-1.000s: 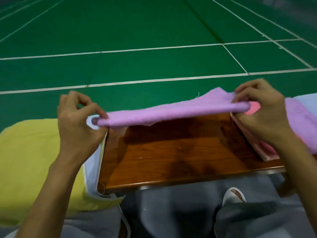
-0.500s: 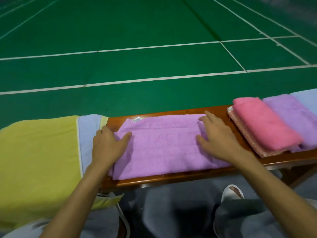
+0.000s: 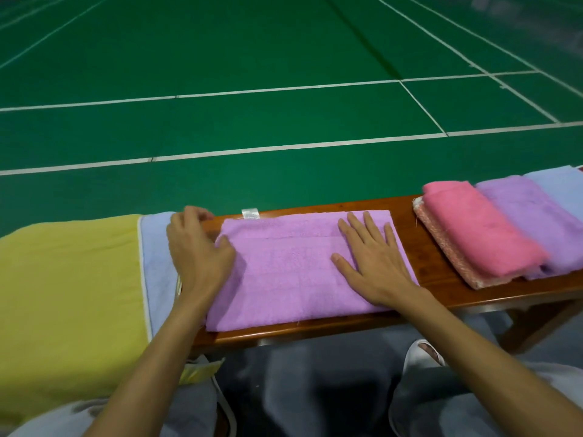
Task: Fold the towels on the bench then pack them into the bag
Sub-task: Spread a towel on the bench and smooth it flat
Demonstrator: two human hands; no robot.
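Observation:
A lilac towel [image 3: 293,272] lies flat on the wooden bench [image 3: 441,279], with a white label sticking out at its far edge. My right hand [image 3: 372,260] presses flat on its right half, fingers straight and spread. At the towel's left edge rests my left hand [image 3: 197,250]: the thumb touches the edge, and the loosely curled fingers lie past it on the bench. A yellow bag [image 3: 63,294] with a pale blue band and white piping lies at the bench's left end.
At the bench's right end lies a row of folded towels: a pink one [image 3: 479,234] on a peach textured one, then a purple one [image 3: 530,216] and a pale blue one [image 3: 561,190]. A green court floor [image 3: 284,89] stretches beyond. My knees and a white slipper [image 3: 419,357] are below.
A second ago both hands held the lilac towel stretched in the air. It has since been laid flat on the bench, and both hands have let go and rest on it.

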